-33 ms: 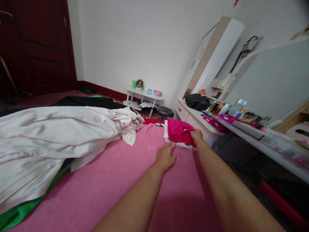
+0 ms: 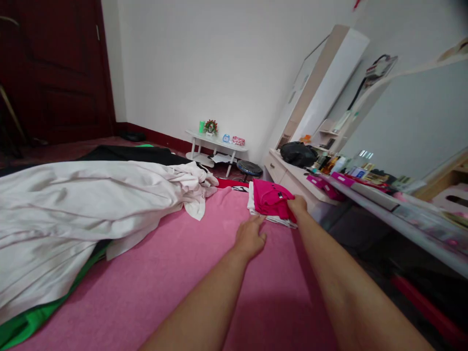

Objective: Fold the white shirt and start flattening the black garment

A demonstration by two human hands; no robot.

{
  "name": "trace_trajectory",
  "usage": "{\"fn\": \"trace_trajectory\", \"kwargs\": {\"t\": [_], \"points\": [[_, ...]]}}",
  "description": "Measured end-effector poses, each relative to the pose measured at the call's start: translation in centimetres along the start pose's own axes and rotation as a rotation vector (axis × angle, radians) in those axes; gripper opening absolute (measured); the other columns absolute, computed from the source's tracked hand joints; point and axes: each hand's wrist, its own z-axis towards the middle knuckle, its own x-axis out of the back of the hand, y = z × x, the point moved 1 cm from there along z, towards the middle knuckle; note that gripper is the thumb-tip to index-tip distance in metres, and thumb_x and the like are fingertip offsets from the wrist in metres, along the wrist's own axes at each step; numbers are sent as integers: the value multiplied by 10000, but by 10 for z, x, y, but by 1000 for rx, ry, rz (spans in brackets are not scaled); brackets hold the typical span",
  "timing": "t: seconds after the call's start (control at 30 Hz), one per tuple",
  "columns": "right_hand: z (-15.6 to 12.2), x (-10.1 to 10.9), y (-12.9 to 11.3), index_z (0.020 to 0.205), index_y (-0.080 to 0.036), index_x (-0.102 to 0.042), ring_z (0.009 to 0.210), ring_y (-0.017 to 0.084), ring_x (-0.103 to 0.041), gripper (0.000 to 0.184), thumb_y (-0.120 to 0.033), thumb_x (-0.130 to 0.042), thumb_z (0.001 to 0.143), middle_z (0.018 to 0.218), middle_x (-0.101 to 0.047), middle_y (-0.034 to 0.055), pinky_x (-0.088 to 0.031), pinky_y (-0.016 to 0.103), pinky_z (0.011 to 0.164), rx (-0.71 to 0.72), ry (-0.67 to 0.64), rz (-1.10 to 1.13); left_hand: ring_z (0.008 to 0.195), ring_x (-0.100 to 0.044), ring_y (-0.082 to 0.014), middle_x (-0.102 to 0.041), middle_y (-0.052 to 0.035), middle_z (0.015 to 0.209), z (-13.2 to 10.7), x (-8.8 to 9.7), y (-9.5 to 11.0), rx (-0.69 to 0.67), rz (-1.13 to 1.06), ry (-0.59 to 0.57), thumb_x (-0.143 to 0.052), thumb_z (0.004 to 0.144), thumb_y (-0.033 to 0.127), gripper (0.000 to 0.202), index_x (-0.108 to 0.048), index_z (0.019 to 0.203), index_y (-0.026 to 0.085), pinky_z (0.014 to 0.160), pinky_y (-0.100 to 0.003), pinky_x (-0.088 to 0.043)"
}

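Pink shirt (image 2: 270, 197): smooth it gently. Your right hand (image 2: 299, 205) touches its side, grip hard to tell; your left hand (image 2: 251, 237), loose, is near it.

Pink garment (image 2: 271, 196), folded, right of centre, on white cloth (image 2: 280, 221); right hand (image 2: 299, 204) at its right edge. Left hand (image 2: 251, 237), lower centre, fingers extended. Rumpled white garment (image 2: 87, 204), left. Door (image 2: 62, 73), upper left. Black bag (image 2: 299, 154), right.

A stack of clothes (image 2: 271, 199) lies on a bed (image 2: 164, 282), right of a clothes heap (image 2: 91, 204) and left of a dresser (image 2: 281, 171) with a bag (image 2: 299, 154) on top; beyond, a stool (image 2: 249, 168) stands right of a table (image 2: 221, 142), a door (image 2: 66, 73) far left.
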Motion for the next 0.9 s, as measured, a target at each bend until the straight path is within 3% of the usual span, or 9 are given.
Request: {"fn": "trace_trajectory", "kwargs": {"t": [0.07,0.13,0.2,0.33,0.47,0.6,0.73,0.9], "points": [[-3,6,-6,1231,-124,-581,1223,337,-419,431,-306,-519,845,1363,-458,210,-348,501,955,42,110,-70,1176,-527,-206,-556,-28,1314,1,-2,-2,19,-45,30,-563,753,153,545,-541,1290,242,1035,-300,-399],[-12,5,-15,1293,-170,-531,1313,320,-306,443,-350,-448,897,1459,-358,166,-240,537,1031,210,229,-143,1095,-568,-181,-589,-35,1247,3,-4,-4,39,-98,70,-537,743,99,505,-583,1231,221,999,-272,-425],[-24,-5,-21,1337,-206,-490,1343,308,-263,479,-430,-378,929,1475,-349,138,-188,555,1053,342,220,-202,1024,-590,-159,-611,-53,1169,4,-5,-7,55,-140,124,-512,723,45,472,-620,1163,179,964,-248,-442],[-52,-42,-5,1407,-229,-411,1270,352,-373,606,-563,-358,904,1444,-386,179,-241,614,992,134,-37,-277,943,-598,-139,-625,-64,1045,6,-4,-11,78,-184,205,-472,701,-11,438,-651,1071,141,900,-231,-469],[-70,-57,10,1433,-234,-372,1277,350,-382,607,-553,-309,920,1457,-369,185,-232,605,1007,108,10,-320,932,-589,-147,-624,-58,1017,5,-1,-9,79,-170,201,-473,697,-8,420,-659,1035,157,888,-245,-471],[-86,-50,8,1452,-208,-337,1360,346,-269,632,-550,-277,924,1502,-301,172,-143,610,1055,103,-50,-346,949,-580,-143,-616,-55,1034,4,0,-7,73,-157,158,-476,692,-5,413,-662,1019,167,900,-237,-459],[-111,-41,5,1490,-175,-226,1418,335,-104,700,-569,-250,913,1560,-138,153,-153,576,1074,61,-188,-349,1030,-561,-146,-610,-50,1095,-1,2,-1,18,-86,101,-482,719,37,388,-660,1026,193,948,-241,-426],[-141,-27,4,1509,-179,-112,1432,286,-77,658,-428,-268,920,1579,-40,122,-180,521,1085,-7,-318,-396,1261,-436,-240,-524,-78,1342,-27,3,16,-59,244,-155,-411,860,234,447,-525,1292,201,1101,-422,-273]]}}
